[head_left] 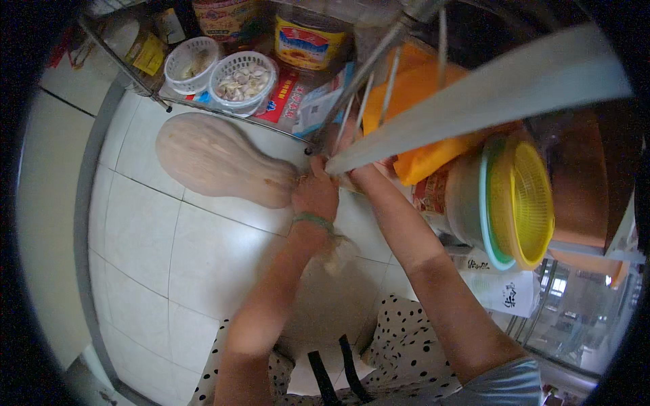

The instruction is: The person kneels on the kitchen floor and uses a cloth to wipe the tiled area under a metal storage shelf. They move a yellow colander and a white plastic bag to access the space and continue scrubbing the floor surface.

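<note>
A large tan squash (217, 159) lies on its side on the tiled floor, its narrow neck pointing right. At the end of that neck is my left hand (315, 196), fingers curled in beside the foot of a pale post; whatever they hold is hidden. A pale, stringy-looking thing (340, 254), blurred, shows just under my left wrist, which wears a green bracelet. My right hand (363, 172) reaches in behind the pale post (474, 101), by the lower corner of the wire rack; the post and rack hide most of its fingers.
A low wire shelf (271, 126) holds a white basket of garlic (242, 84), another white basket (193, 65) and an oil jug (310, 44). Orange cloth (433, 157) hangs at right, above stacked basins with a yellow colander (531, 203). A white package (504, 292) lies below.
</note>
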Motion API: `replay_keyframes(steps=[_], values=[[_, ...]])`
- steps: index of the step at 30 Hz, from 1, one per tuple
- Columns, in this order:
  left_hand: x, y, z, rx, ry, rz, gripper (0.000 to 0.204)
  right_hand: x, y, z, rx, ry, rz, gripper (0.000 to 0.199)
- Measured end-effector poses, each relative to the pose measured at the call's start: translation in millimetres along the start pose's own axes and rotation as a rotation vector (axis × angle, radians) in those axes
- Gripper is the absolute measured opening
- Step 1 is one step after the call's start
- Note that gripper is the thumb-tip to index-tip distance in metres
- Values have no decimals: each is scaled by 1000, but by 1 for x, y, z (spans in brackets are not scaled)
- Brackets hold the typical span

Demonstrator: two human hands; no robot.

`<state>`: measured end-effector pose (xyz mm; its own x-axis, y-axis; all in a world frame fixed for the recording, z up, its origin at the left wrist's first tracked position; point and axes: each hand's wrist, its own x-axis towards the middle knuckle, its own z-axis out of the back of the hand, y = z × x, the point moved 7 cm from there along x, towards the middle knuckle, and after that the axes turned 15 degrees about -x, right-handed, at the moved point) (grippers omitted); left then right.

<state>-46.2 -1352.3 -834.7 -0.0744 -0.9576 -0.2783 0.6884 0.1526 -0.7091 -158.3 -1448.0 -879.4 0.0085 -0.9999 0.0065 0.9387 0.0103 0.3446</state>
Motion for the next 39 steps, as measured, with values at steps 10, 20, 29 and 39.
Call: replay_keyframes(steps=[10,20,29,39], values=[[0,-2,2,-97,15,8,38,-37,16,17,-114,11,179,45],[-14,-11,14,103,-71,-51,38,-48,-4,67,58,-383,51,34],[-8,-9,6,116,-24,-62,37,-8,-1,32,-395,-446,272,29],[-12,-5,5,-96,-23,-21,42,-68,24,41,-290,-240,534,29]])
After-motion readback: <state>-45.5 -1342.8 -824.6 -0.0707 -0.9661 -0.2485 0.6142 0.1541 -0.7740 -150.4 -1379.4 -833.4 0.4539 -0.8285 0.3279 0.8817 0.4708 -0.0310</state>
